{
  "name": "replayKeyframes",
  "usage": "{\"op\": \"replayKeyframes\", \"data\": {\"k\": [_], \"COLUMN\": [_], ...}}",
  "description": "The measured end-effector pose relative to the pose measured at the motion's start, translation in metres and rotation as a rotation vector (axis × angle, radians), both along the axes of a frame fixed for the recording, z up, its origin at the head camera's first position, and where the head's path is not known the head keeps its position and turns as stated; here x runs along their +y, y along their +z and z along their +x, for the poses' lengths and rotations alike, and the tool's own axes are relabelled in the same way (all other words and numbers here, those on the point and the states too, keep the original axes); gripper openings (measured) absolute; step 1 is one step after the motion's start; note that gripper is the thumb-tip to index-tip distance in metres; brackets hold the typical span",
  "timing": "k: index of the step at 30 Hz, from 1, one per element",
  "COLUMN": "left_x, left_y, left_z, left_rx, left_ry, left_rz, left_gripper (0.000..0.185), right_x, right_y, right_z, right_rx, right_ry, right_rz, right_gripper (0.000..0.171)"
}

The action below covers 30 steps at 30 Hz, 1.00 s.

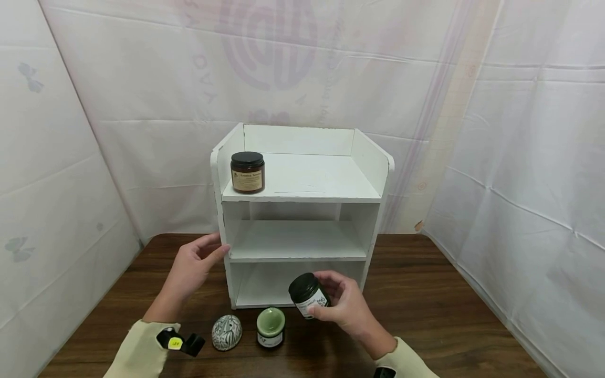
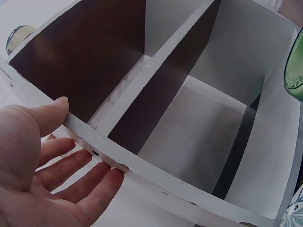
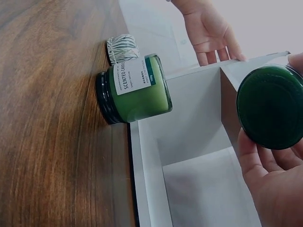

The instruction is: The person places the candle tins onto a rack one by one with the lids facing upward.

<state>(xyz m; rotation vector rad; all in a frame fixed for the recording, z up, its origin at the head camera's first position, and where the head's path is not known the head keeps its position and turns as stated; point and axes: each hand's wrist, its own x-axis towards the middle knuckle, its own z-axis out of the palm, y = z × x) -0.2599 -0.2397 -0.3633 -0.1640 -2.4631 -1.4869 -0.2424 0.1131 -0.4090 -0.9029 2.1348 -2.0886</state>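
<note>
Fingers of the right hand are curled round a dark-lidded jar, thumb on its near side, holding it tilted and clear of the tabletop, just in front of the bottom opening of the white shelf unit. In the right wrist view the jar's dark green lid faces the camera, with the fingertips wrapped at its lower rim.

Left hand is spread, its fingers straight and holding nothing; the thumb lies on the front edge of the unit's left side panel and the fingers lie flat against the panel's outer face.

Shelf unit stands at the centre of the tabletop with its back towards the far curtain. Middle and bottom compartments show bare boards from wall to wall. A brown jar with a black lid stands at the near left corner of the top shelf; the remainder of that board is bare out to the right wall.

On the tabletop near the unit's front left corner, a green candle jar stands upright, with a patterned egg-shaped ornament just to its left, slightly apart. Bare wood extends right of the unit to the tabletop's edge.
</note>
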Motion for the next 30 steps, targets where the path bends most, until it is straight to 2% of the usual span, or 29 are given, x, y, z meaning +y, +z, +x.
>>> {"op": "replayKeyframes", "data": {"k": [15,30], "left_x": [0.0003,-0.0003], "left_y": [0.0013,0.0005], "left_z": [0.0007,0.001], "left_rx": [-0.013,-0.008], "left_ry": [-0.002,0.0], "left_rz": [0.014,0.002], "left_gripper": [0.062,0.062], "right_x": [-0.0062,-0.009], "right_y": [0.0045,0.0047], "right_z": [0.0,-0.0019], "right_rx": [0.014,0.035], "right_ry": [0.04,0.064], "right_rz": [-0.07,-0.096], "right_gripper": [0.061,0.06]}}
